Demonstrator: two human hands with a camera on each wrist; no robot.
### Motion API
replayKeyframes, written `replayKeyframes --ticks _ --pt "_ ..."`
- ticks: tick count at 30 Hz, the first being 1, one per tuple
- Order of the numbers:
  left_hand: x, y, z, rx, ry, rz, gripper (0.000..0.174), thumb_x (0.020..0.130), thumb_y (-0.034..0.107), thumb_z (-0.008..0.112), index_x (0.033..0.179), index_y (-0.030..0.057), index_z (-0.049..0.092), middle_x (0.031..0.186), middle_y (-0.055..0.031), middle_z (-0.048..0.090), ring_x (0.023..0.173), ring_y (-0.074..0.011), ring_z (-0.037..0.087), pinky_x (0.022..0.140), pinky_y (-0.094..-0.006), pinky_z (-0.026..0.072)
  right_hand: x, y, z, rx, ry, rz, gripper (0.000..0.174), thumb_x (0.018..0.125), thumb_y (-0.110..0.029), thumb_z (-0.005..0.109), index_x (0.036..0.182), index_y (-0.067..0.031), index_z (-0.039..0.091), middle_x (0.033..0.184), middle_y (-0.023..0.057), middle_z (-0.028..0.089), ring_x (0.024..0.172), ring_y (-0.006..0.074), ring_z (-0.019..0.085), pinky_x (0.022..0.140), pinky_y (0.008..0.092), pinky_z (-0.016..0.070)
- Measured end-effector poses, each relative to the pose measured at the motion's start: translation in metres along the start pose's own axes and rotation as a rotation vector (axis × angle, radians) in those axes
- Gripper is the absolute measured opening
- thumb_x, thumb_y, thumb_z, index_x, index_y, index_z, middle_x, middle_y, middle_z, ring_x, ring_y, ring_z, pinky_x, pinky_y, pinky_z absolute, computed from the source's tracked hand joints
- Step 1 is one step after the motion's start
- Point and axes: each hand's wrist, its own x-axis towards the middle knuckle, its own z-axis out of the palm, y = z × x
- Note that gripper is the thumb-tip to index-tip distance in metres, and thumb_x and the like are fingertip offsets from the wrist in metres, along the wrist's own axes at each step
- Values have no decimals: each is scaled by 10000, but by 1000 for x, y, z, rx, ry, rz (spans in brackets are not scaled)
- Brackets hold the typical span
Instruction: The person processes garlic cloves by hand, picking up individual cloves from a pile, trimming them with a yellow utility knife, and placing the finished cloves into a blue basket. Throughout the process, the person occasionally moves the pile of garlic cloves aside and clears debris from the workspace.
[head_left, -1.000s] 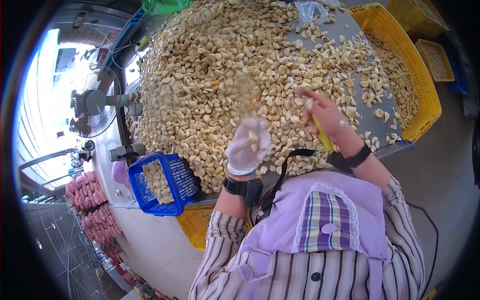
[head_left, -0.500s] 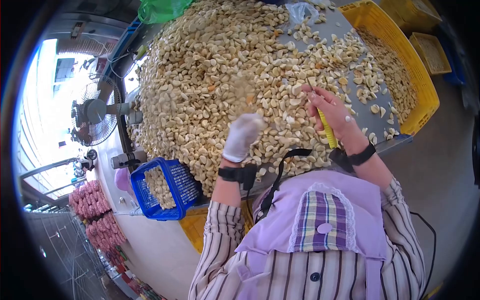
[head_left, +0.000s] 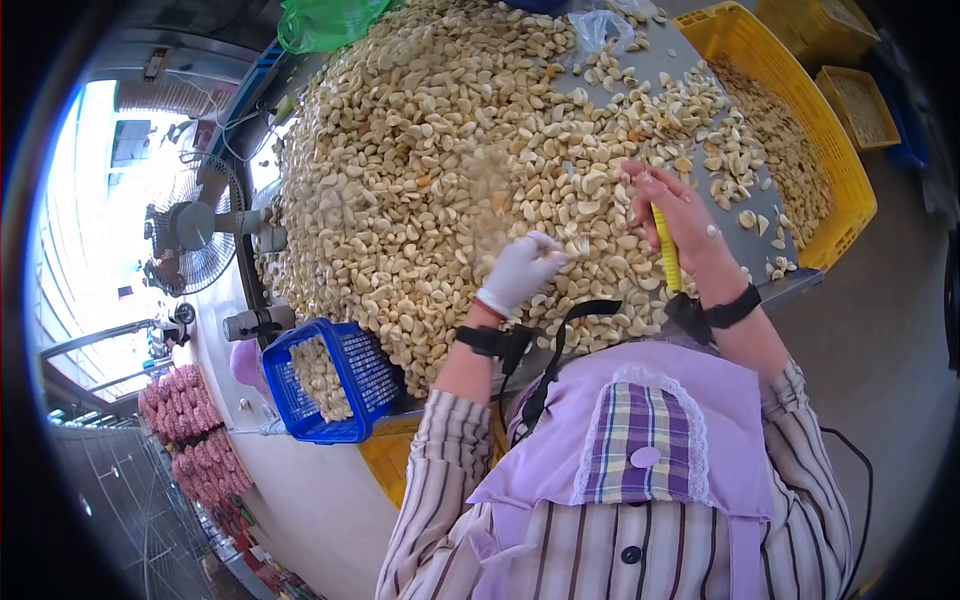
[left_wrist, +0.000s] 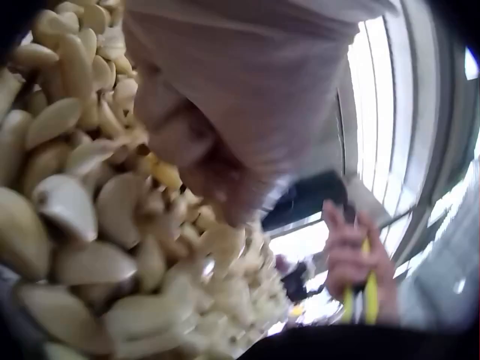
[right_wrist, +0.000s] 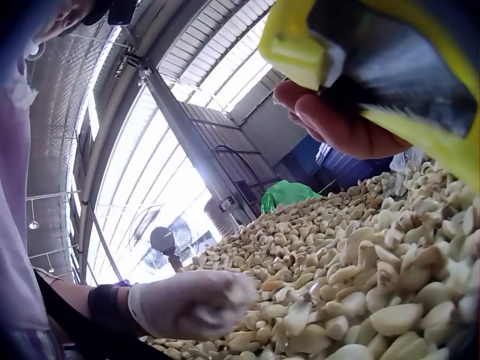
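Peeled garlic cloves (head_left: pixel 400 230) lie in a broad heap on a grey table. My left hand (head_left: pixel 522 270), in a white glove, is low over the near part of the heap with its fingers curled in. In the left wrist view its bent fingers (left_wrist: pixel 199 142) are close above the cloves; the glove hides most of what they grip. My bare right hand (head_left: pixel 690 225) grips a yellow utility knife (head_left: pixel 667 250) over the heap's right side, the handle pointing back toward the wrist. A small white piece (head_left: pixel 712 231) shows on the back of that hand.
A blue basket (head_left: pixel 365 365) of cloves stands at the near left. Along the right edge is a large yellow crate (head_left: pixel 850 190) of cloves. A green bag (head_left: pixel 320 25) and a clear plastic bag (head_left: pixel 605 32) lie at the back. A fan (head_left: pixel 195 225) stands left.
My left hand held cloves in its upturned palm, then turned over and curled its fingers. It has since moved right. The right hand, still gripping the knife, has shifted slightly right.
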Motion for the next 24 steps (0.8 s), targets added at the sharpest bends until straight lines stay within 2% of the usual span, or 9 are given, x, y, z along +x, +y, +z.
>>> replayKeyframes --ticks 1,3,7,10,13,15,17,21,24 --pt "-5 17 -18 -446 -130 -424 239 844 275 608 936 58 570 652 -17 565 549 -121 548 452 -232 418 0 1 -6 44 7 -7 346 933 -298 503 1207 -92 544 643 -14 513 397 49 428 356 174 344" --pt "-16 3 -38 -1292 -194 -205 225 847 282 607 954 89 563 657 0 545 571 -86 552 430 -179 385 0 -1 -15 92 41 -7 342 931 -294 507 1201 -88 550 647 -14 516 402 48 432 353 174 341" --pt "11 -4 -50 -1358 18 -19 227 847 296 599 906 78 592 705 -31 598 608 -130 586 490 -245 444 2 -3 -17 132 87 -32 343 923 -307 521 1184 -90 566 653 -12 521 425 49 447 354 181 347" --pt "34 2 -28 350 288 -205 258 817 310 619 826 54 647 806 -133 658 709 -257 630 703 -373 481 3 1 -11 126 67 -32 353 919 -319 526 1185 -91 565 658 -11 522 428 50 446 356 182 346" --pt "41 0 -15 540 310 -227 267 804 315 636 854 53 648 768 -150 643 702 -270 624 679 -374 480 3 3 -4 57 60 2 361 920 -323 524 1190 -86 558 662 -11 521 430 50 443 358 180 342" --pt "40 -11 -19 542 344 -150 242 796 290 644 855 55 643 702 -104 637 680 -237 627 612 -328 478 1 5 -4 16 37 18 368 922 -325 520 1197 -82 548 661 -13 519 431 48 442 359 180 340" --pt "32 -7 -32 -516 -11 -469 210 809 253 629 905 66 627 729 -63 630 690 -212 634 555 -275 470 1 8 -8 51 40 17 368 922 -326 519 1196 -82 549 659 -14 518 430 48 443 359 179 340" --pt "10 6 -48 -1425 11 -72 244 844 170 604 1056 49 591 841 -41 592 645 -113 565 504 -206 431 0 7 -13 117 69 27 363 920 -325 524 1186 -80 559 651 -16 512 427 47 446 359 179 341" --pt "35 5 -61 -947 272 -180 272 855 203 581 1059 25 602 855 -71 632 748 -158 608 582 -260 482 1 8 -11 130 85 30 357 920 -313 525 1184 -76 559 646 -16 508 429 45 448 362 176 343"
